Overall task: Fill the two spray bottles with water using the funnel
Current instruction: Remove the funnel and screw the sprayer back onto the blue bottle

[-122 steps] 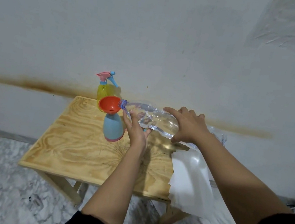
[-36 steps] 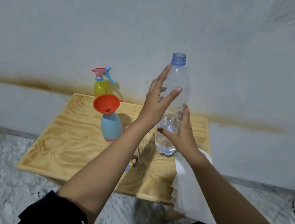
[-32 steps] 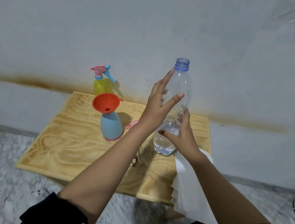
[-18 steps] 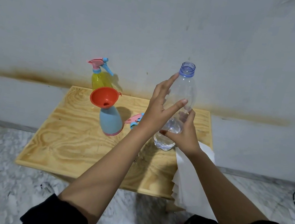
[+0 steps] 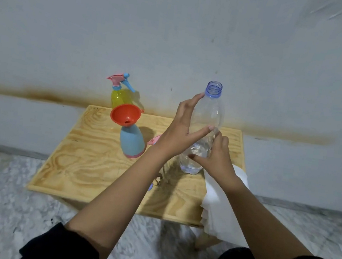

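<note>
While the clear plastic water bottle with a blue neck [image 5: 211,111] stands upright and uncapped, no pouring is in progress. The right hand [image 5: 218,158] wraps its fingers and thumb round the lower body of the bottle. The left hand [image 5: 179,135] lies flat against the upper side, fingers straight and spread, steadying only. A shallow pool of water sits below the grip, at the bottle's base.

To the left of the grip, the orange plastic funnel [image 5: 124,115] is seated in the neck of the light-blue spray bottle [image 5: 131,143]. Its body is opaque, so its fill level cannot be read. Beyond it, near the wall, stands the yellow spray bottle [image 5: 120,98] with its pink-and-blue trigger head fitted. A loose pink trigger head [image 5: 154,141] lies partly hidden behind the left wrist.

Judged step: pause between pours. The next move calls for fresh water or for removing the funnel, then refitting the loose head.

The surface is a small plywood table [image 5: 85,168]. White paper sheets [image 5: 219,219] overhang its edge below the grip. A grey wall with a brown stain band [image 5: 45,96] stands behind, above a marbled floor [image 5: 2,193].
</note>
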Demonstrator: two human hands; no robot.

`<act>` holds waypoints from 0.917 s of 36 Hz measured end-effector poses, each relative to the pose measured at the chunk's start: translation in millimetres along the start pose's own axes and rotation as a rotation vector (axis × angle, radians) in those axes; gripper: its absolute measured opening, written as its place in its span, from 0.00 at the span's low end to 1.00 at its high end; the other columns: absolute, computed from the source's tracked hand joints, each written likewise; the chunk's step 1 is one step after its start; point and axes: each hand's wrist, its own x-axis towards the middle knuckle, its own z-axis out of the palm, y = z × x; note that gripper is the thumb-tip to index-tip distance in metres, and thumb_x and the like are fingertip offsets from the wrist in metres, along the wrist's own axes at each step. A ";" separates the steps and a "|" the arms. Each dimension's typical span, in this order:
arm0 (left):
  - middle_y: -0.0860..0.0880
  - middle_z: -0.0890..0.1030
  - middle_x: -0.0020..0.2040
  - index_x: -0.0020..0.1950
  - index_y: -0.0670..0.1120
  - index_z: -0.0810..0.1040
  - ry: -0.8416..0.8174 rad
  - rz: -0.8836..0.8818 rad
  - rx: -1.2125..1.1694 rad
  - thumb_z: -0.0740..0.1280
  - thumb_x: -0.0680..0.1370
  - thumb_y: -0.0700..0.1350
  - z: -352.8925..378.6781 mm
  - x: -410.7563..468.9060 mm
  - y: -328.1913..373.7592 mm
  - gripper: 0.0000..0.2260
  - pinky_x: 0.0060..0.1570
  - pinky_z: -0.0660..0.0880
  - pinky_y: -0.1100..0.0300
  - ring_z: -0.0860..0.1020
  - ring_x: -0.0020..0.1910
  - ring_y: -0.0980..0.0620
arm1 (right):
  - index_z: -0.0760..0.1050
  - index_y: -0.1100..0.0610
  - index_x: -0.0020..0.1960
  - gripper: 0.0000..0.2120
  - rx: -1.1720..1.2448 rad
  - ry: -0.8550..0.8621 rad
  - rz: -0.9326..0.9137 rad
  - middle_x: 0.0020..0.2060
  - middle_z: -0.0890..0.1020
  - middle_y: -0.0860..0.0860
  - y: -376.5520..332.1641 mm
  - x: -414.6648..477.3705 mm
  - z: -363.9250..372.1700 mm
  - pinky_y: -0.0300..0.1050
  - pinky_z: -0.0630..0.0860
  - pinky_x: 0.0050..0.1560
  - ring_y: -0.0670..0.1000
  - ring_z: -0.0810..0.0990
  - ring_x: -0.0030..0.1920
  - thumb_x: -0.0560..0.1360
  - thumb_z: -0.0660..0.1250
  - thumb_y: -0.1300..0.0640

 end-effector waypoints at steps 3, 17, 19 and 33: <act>0.54 0.61 0.64 0.74 0.59 0.54 0.003 0.004 0.063 0.69 0.76 0.51 -4.7 -2.5 2.2 0.32 0.58 0.64 0.65 0.66 0.60 0.62 | 0.55 0.53 0.73 0.46 0.002 -0.025 0.006 0.60 0.66 0.57 -4.2 -4.4 -6.9 0.54 0.73 0.60 0.57 0.71 0.60 0.64 0.77 0.50; 0.46 0.67 0.69 0.73 0.44 0.60 -0.059 -0.159 0.392 0.62 0.79 0.53 -31.1 -43.1 -14.0 0.27 0.65 0.64 0.55 0.65 0.69 0.50 | 0.68 0.58 0.49 0.11 -0.093 0.099 0.051 0.46 0.72 0.51 -12.3 -46.7 12.6 0.48 0.71 0.43 0.54 0.74 0.49 0.71 0.67 0.60; 0.46 0.69 0.67 0.71 0.43 0.64 -0.043 -0.217 0.429 0.62 0.79 0.52 -39.3 -58.5 -27.8 0.24 0.62 0.66 0.54 0.67 0.66 0.48 | 0.70 0.58 0.50 0.10 -0.081 0.082 0.047 0.46 0.74 0.51 -14.9 -55.5 26.8 0.48 0.71 0.45 0.54 0.75 0.49 0.71 0.68 0.60; 0.40 0.70 0.64 0.66 0.37 0.66 0.020 -0.501 0.685 0.63 0.77 0.54 -129.6 -101.5 -122.5 0.26 0.54 0.69 0.50 0.69 0.63 0.42 | 0.60 0.59 0.71 0.36 0.088 0.069 -0.004 0.63 0.69 0.53 -125.9 -23.6 122.5 0.41 0.66 0.59 0.49 0.68 0.64 0.70 0.72 0.47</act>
